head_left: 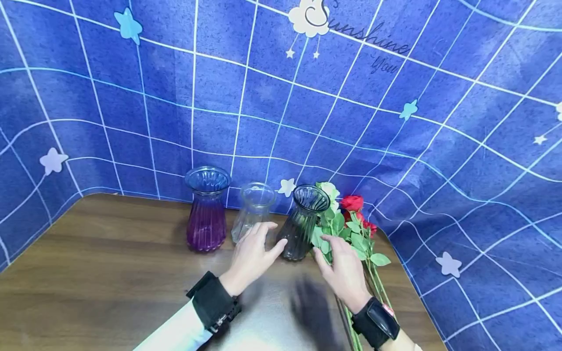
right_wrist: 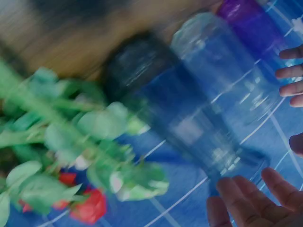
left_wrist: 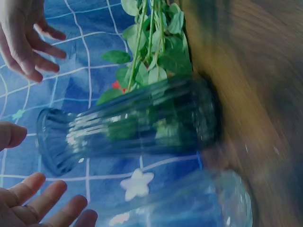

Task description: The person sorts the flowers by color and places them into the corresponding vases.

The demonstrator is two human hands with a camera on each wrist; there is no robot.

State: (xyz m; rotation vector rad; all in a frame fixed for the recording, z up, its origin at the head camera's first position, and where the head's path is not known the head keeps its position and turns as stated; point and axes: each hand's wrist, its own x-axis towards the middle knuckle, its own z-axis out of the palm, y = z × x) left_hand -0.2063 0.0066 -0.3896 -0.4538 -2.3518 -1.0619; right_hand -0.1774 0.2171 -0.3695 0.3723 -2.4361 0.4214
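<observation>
A dark grey glass vase [head_left: 300, 229] stands between my two hands on the table, its ribbed sides flaring to a wide rim. My left hand [head_left: 252, 253] is spread to its left, in front of a clear glass vase [head_left: 252, 209]. To the dark vase's right my right hand [head_left: 344, 270] hovers over flower stems, fingers spread. In the left wrist view a gap shows between the left fingers [left_wrist: 52, 198] and the dark vase [left_wrist: 132, 123]. The right fingers [right_wrist: 251, 198] come near the rim of that vase in the right wrist view; contact cannot be told.
A blue-to-purple vase [head_left: 207, 214] stands at the left of the row. Red roses [head_left: 352, 203] and a whitish flower [head_left: 329, 191] lie along the right with green leaves and long stems. Behind the wooden table [head_left: 110, 273] hangs a blue grid-patterned cloth [head_left: 210, 97].
</observation>
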